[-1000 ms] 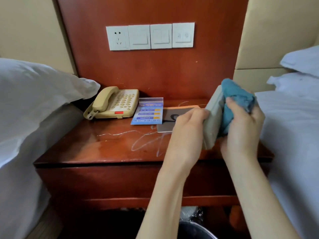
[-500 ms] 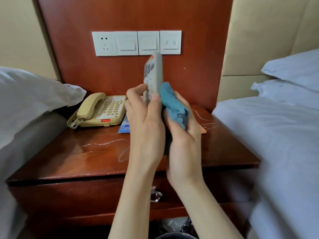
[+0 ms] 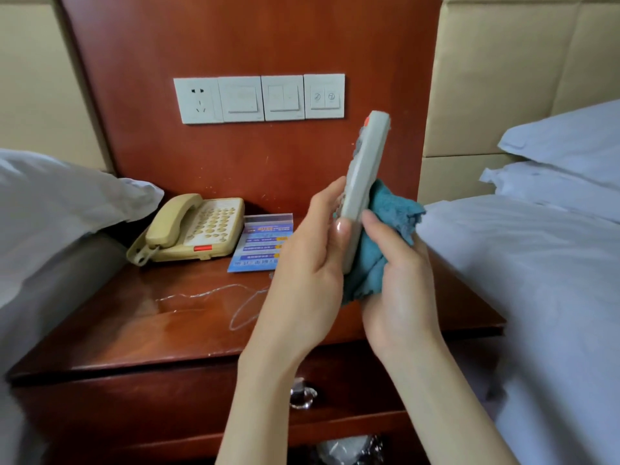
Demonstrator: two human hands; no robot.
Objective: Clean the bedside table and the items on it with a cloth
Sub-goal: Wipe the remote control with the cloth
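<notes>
a: head view, what are the hands doing?
b: the left hand (image 3: 303, 263) has its grip wrapped round the lower half of a grey remote (image 3: 364, 182), held nearly upright, its top leaning a little right, above the desk (image 3: 134, 330). the buttons face left and mostly away, so only a few show, with a red one at the top.
a: and the other?
b: the right hand (image 3: 397, 280) has its grip closed on a bunched teal cloth (image 3: 385, 223), pressed against the right side of the remote. the thumb touches the remote's near edge.
a: what sits on the desk?
b: far left, a beige phone (image 3: 194, 229) with its handset in the cradle. just right of it, a blue card (image 3: 261, 246) in a clear stand. pale streaks (image 3: 214, 293) cross the wood nearer the front.
a: around it?
b: a white switch panel (image 3: 260, 99) on the red wall behind, a pillow (image 3: 60, 203) at left, a bed (image 3: 536, 280) with white sheets at right, and a drawer knob (image 3: 302, 396) below the front edge.
</notes>
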